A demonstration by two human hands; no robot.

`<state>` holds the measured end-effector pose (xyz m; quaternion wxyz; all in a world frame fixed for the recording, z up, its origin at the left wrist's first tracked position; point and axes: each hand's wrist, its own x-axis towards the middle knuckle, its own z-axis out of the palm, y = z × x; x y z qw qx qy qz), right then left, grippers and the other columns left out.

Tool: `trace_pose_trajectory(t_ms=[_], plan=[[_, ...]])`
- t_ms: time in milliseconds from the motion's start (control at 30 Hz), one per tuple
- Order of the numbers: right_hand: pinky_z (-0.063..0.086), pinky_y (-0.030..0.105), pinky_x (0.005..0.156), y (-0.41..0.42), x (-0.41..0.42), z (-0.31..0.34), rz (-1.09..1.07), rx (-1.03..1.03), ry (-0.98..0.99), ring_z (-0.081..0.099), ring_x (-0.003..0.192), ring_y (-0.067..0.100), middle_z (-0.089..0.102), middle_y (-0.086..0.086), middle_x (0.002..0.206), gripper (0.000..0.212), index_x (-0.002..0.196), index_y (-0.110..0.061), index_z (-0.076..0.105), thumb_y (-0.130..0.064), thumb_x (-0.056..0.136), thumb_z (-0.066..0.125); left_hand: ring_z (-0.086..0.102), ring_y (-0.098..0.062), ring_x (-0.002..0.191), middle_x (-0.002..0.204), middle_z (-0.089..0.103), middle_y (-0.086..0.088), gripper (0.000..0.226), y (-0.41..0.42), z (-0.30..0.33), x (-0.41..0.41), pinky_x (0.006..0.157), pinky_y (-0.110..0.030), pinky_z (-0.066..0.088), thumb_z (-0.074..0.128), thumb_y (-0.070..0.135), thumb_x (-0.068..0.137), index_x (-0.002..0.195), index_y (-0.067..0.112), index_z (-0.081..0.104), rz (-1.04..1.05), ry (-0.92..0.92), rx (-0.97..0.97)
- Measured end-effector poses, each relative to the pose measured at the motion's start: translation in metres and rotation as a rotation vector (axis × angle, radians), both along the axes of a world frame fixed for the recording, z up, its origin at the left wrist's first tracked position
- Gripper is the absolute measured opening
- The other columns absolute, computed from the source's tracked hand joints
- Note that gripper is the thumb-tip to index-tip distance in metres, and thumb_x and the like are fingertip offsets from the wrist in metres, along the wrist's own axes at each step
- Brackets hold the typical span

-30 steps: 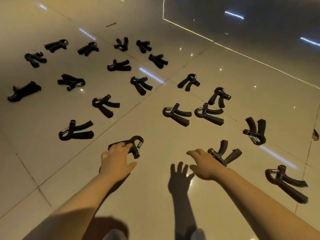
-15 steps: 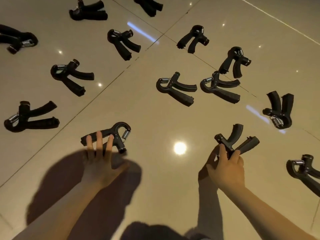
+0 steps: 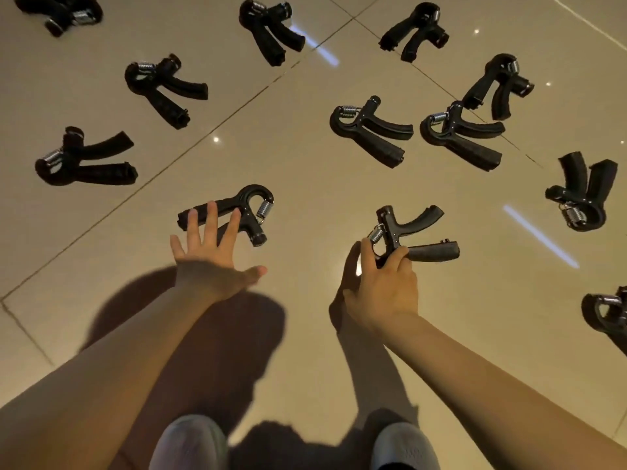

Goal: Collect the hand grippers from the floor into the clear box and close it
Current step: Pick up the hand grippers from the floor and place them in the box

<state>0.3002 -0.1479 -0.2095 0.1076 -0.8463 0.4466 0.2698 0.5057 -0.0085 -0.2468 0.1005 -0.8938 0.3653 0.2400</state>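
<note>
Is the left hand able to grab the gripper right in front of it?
Probably yes. The left hand is open, its fingers spread over the handles of the nearest hand gripper, and nothing lies between them. The right hand is busy with another gripper, well aside.

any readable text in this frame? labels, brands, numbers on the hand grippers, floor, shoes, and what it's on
None readable.
Hand grippers, e.g. the one under the left hand, at, and the one the right hand pinches, at: plain black, no legible print or dial numbers at this sharpness.
Tiled floor: only grout lines and light reflections.
Shoes: blurred, no marking discernible.
</note>
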Motion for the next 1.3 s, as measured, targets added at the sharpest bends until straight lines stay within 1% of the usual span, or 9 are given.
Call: trace_pose_trajectory(t_ms=[267,467,567,667,800,900,1033,1200,1300], plan=[[0.009,0.054,0.112,0.019,-0.038,0.013,0.279,0.194,-0.031,-0.009,0.145,0.029,-0.018,0.012,0.157,0.100,0.148,-0.036,-0.013,-0.064,0.078,0.053,0.003,-0.024,0.143,0.159,-0.006,0.003,0.085,0.044,0.030,-0.027,0.110,-0.048,0.016,0.042,0.069,0.082,0.148,0.040,-0.003,-0.109,-0.066,-0.042],[0.009,0.049,0.115,-0.028,-0.060,0.010,0.162,0.023,-0.249,-0.003,0.146,0.024,-0.007,-0.004,0.159,0.087,0.149,-0.035,-0.006,-0.058,0.086,0.050,0.035,-0.038,0.128,0.141,0.044,-0.014,0.073,0.045,0.012,-0.022,0.097,-0.057,0.037,0.041,0.059,0.078,0.136,0.015,0.047,-0.073,-0.107,-0.378],[0.011,0.054,0.114,-0.056,-0.062,-0.005,0.215,-0.051,-0.167,0.001,0.146,0.026,-0.001,-0.002,0.160,0.076,0.150,-0.036,-0.002,-0.058,0.091,0.041,0.038,-0.048,0.123,0.138,0.042,-0.024,0.066,0.045,-0.010,-0.022,0.097,-0.062,0.038,0.045,0.048,0.080,0.132,0.008,0.051,-0.066,-0.092,-0.470],[0.022,0.060,0.108,-0.069,-0.055,-0.012,0.278,-0.133,-0.174,0.025,0.141,0.033,0.030,0.004,0.153,0.060,0.147,-0.034,0.026,-0.056,0.093,0.037,0.038,-0.050,0.122,0.140,0.039,-0.028,0.063,0.047,-0.024,-0.021,0.098,-0.058,0.035,0.046,0.048,0.085,0.134,0.008,0.048,-0.123,-0.181,-0.504],[0.035,0.063,0.097,-0.073,-0.040,-0.024,0.311,-0.212,-0.211,0.047,0.123,0.041,0.056,0.016,0.129,0.073,0.136,-0.021,0.049,-0.047,0.073,0.074,0.037,-0.046,0.126,0.145,0.033,-0.022,0.060,0.050,-0.031,-0.020,0.101,-0.052,0.033,0.046,0.050,0.091,0.139,0.014,0.040,-0.199,-0.298,-0.572],[0.039,0.063,0.093,-0.065,-0.036,-0.027,0.309,-0.274,-0.263,0.053,0.110,0.041,0.058,0.020,0.116,0.069,0.127,-0.012,0.055,-0.039,0.069,0.080,0.037,-0.044,0.127,0.146,0.031,-0.020,0.061,0.044,-0.033,-0.025,0.101,-0.051,0.033,0.044,0.051,0.091,0.141,0.017,0.035,-0.199,-0.340,-0.569],[0.036,0.063,0.094,-0.056,-0.048,-0.026,0.251,-0.240,-0.276,0.050,0.117,0.041,0.055,0.020,0.119,0.069,0.119,-0.012,0.057,-0.047,0.063,0.079,0.042,-0.047,0.120,0.140,0.039,-0.025,0.063,0.034,-0.030,-0.030,0.096,-0.052,0.038,0.047,0.053,0.085,0.138,0.019,0.040,-0.115,-0.278,-0.546],[0.035,0.062,0.098,-0.048,-0.082,-0.020,0.340,-0.110,-0.172,0.040,0.132,0.036,0.047,0.013,0.139,0.084,0.139,-0.016,0.039,-0.055,0.071,0.070,0.052,-0.047,0.106,0.129,0.049,-0.030,0.063,0.028,-0.025,-0.024,0.092,-0.050,0.041,0.053,0.049,0.078,0.127,0.011,0.058,-0.080,-0.202,-0.562],[0.014,0.052,0.112,-0.044,-0.093,-0.006,0.372,-0.067,-0.116,0.015,0.143,0.029,0.024,0.007,0.152,0.085,0.151,-0.020,0.009,-0.048,0.086,0.056,0.050,-0.044,0.100,0.124,0.052,-0.029,0.055,0.030,-0.023,-0.032,0.087,-0.048,0.044,0.055,0.044,0.079,0.120,0.009,0.063,-0.063,-0.229,-0.620]])
